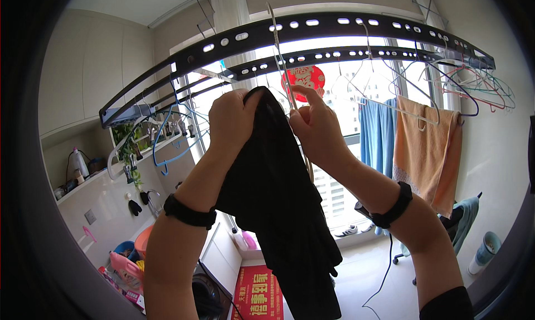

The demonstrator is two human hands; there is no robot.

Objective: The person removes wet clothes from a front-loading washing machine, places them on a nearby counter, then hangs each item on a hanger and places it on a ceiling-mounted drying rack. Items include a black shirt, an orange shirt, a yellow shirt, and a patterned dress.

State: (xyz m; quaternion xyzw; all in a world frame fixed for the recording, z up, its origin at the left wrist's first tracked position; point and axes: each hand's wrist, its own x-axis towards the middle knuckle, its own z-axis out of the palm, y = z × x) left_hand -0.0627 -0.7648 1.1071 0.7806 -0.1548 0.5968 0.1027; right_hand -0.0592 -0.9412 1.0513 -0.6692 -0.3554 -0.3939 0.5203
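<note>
A black garment (278,203) hangs down in front of me, gathered at its top edge. My left hand (234,119) grips that top edge between thumb and fingers. To its right, my right hand (315,127) pinches a pale clothes hanger (287,75) seen nearly edge-on, its hook rising before the black drying rack (326,24). The hanger's lower part is largely behind or against the garment, so how far it reaches into the cloth cannot be told.
Blue hangers (156,146) and clip hangers hang at left. More hangers, a blue towel (376,132) and an orange towel (426,152) hang at right. Below are a red mat (257,295), a cable (386,270) on the floor and a pink detergent bottle (127,270).
</note>
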